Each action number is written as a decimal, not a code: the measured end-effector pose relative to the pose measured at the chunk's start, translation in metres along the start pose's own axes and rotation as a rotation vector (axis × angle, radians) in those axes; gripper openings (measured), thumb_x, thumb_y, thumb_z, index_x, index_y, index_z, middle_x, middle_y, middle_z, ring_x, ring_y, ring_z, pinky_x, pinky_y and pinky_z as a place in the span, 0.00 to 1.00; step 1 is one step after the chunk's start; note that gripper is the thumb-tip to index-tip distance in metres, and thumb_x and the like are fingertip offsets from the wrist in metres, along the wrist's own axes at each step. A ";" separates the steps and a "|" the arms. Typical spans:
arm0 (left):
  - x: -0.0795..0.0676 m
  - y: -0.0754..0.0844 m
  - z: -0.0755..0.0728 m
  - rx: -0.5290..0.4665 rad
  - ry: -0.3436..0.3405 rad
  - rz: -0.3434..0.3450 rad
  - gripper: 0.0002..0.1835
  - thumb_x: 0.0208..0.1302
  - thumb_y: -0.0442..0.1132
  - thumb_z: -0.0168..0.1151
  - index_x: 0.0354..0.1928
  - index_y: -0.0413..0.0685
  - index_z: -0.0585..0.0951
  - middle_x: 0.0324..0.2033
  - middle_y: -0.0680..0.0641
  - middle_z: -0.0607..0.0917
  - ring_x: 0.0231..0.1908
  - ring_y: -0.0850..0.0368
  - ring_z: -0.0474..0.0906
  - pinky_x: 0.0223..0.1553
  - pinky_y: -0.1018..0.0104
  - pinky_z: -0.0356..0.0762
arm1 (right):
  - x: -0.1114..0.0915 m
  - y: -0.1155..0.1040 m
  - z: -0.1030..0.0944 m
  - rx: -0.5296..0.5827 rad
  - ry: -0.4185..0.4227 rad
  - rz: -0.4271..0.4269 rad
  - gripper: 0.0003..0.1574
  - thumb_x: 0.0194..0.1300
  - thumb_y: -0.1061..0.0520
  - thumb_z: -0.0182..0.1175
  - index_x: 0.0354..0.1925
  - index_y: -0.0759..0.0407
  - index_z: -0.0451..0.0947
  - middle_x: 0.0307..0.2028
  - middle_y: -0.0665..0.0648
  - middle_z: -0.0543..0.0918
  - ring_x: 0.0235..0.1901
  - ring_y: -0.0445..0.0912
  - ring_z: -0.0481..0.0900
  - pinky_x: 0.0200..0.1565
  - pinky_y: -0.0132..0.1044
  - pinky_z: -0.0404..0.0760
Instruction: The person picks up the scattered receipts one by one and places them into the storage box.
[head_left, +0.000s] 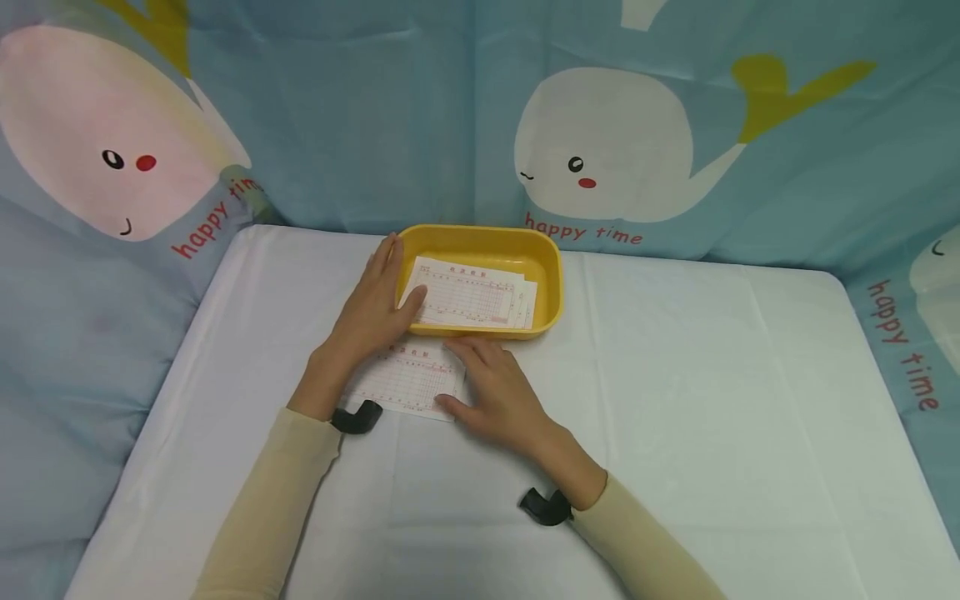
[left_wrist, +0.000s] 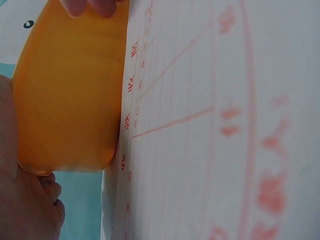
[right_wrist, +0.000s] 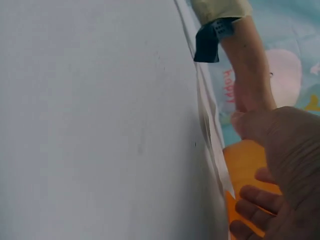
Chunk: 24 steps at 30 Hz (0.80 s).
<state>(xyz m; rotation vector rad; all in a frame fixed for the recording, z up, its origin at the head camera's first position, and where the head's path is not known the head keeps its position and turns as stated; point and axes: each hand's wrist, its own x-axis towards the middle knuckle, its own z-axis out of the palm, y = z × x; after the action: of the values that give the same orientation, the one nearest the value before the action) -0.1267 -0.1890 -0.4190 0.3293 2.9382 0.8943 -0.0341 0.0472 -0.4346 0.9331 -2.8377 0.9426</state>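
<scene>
A shallow yellow plastic tray (head_left: 551, 292) sits at the back of the table. Inside it lies a loose stack of white receipt slips (head_left: 465, 292) with red print. My left hand (head_left: 367, 308) grips the tray's left end, thumb over the rim and fingers along the outer wall. In front of the tray another receipt slip (head_left: 405, 382) lies flat, seen large in the left wrist view. My right hand (head_left: 498, 396) is at that slip's right side with loosely spread fingers, its fingertips close to the tray's front wall.
A white cloth (head_left: 712, 400) covers the table. Behind and beside it hangs a blue curtain (head_left: 360, 108) printed with whales. Black curved pieces (head_left: 358, 417) sit at both wrists, by the beige sleeves (head_left: 262, 517).
</scene>
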 end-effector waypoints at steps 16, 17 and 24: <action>0.002 -0.002 0.001 -0.008 -0.006 -0.002 0.47 0.80 0.58 0.49 0.86 0.47 0.39 0.87 0.47 0.38 0.86 0.38 0.40 0.85 0.37 0.47 | 0.001 -0.007 0.010 -0.070 -0.051 0.047 0.49 0.62 0.44 0.78 0.75 0.57 0.70 0.65 0.56 0.81 0.69 0.53 0.75 0.71 0.52 0.75; 0.002 -0.002 0.001 -0.009 -0.007 -0.006 0.47 0.80 0.58 0.49 0.86 0.47 0.39 0.87 0.47 0.38 0.86 0.38 0.40 0.85 0.36 0.47 | 0.001 -0.007 0.010 -0.061 -0.053 0.053 0.49 0.62 0.45 0.78 0.75 0.57 0.70 0.64 0.56 0.81 0.68 0.53 0.76 0.71 0.52 0.75; 0.002 -0.002 0.001 -0.007 -0.003 -0.004 0.47 0.80 0.57 0.50 0.86 0.47 0.40 0.87 0.46 0.39 0.86 0.37 0.41 0.84 0.36 0.48 | -0.001 -0.008 0.010 0.043 -0.031 0.090 0.40 0.65 0.54 0.75 0.72 0.54 0.75 0.61 0.54 0.87 0.62 0.50 0.82 0.67 0.48 0.78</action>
<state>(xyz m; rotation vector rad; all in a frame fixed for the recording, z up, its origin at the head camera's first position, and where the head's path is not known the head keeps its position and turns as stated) -0.1287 -0.1896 -0.4213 0.3235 2.9308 0.9029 -0.0268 0.0369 -0.4386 0.8372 -2.9190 1.0102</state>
